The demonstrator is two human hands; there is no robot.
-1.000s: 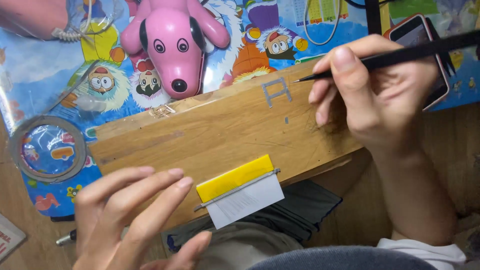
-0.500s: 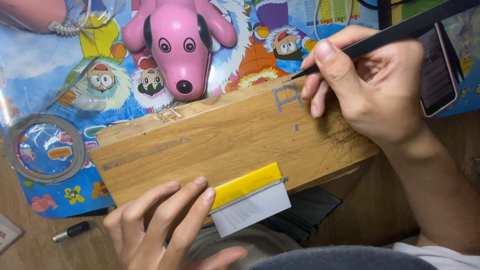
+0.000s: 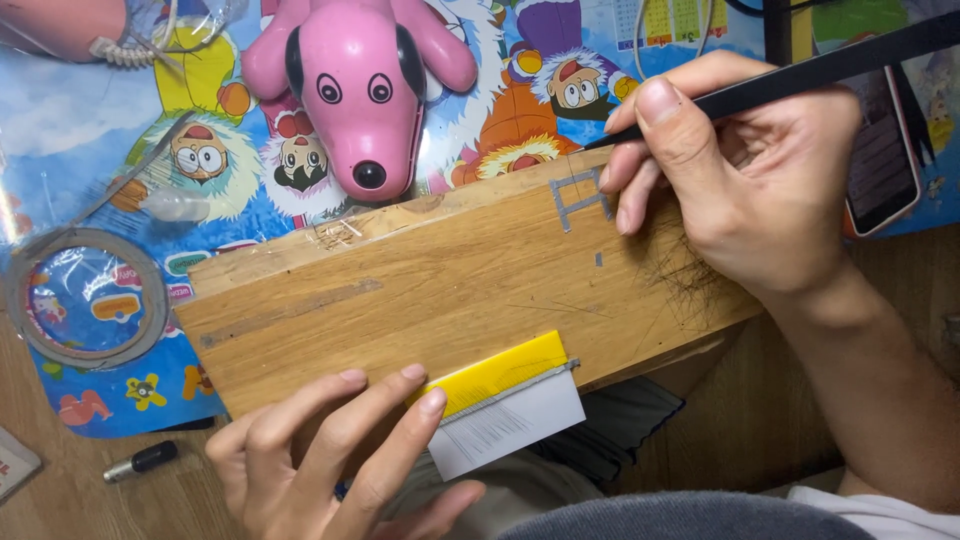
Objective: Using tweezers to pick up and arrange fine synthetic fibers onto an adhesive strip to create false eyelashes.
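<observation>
A wooden plank (image 3: 440,290) lies slanted across a colourful cartoon mat (image 3: 200,150). My right hand (image 3: 745,170) grips a long black brush-like stick (image 3: 800,75), its tip touching grey painted strokes (image 3: 580,195) near the plank's far right edge. My left hand (image 3: 330,460) rests with spread fingers on the plank's near edge, its fingertips touching a yellow and white card-like piece (image 3: 505,400) that overhangs the edge.
A pink toy dog (image 3: 365,90) sits beyond the plank. A grey tape ring (image 3: 85,300) lies at the left, a small black pen-like object (image 3: 140,462) below it. A phone (image 3: 885,150) lies at the right. A coiled cord (image 3: 130,45) lies top left.
My left hand has slid to the right along the plank's near edge until its fingertips reach the yellow piece. My right hand has shifted slightly, with the stick's tip still at the grey strokes.
</observation>
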